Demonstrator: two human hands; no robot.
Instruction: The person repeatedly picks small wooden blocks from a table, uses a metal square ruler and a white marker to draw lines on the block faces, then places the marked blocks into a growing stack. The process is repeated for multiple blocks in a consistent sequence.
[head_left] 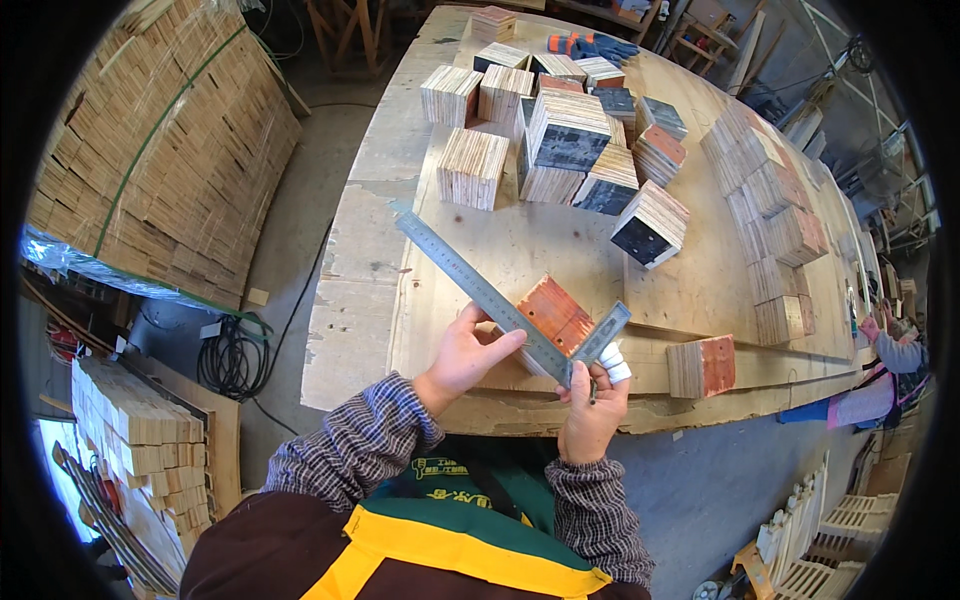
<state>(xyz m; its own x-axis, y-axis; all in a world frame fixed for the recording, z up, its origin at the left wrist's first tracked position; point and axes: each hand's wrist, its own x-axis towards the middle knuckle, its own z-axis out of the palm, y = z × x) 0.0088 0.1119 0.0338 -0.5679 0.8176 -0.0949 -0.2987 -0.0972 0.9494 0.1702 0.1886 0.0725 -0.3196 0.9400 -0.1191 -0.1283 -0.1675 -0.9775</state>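
Note:
A metal carpenter's square point(465, 275) lies slantwise across a layered plywood block point(556, 312) with a reddish-orange face, near the table's front edge. My left hand point(462, 362) is closed around the block's left side, its thumb pressed by the square's long blade. The fingers under that thumb are partly hidden. At the corner of the square, my right hand point(594, 410) pinches the tool, and white wrapping covers one of its fingers. A small dark thing shows between the right fingers, too small to name. The short arm of the square points up and right.
Several plywood blocks point(472, 168) are heaped toward the back of the wooden table point(350, 270). Others form rows point(775, 235) on the right; one block point(700, 366) sits near the front edge. Work gloves point(600, 48) lie behind. Strapped wood stacks point(170, 150) stand left; another person point(895, 355) is far right.

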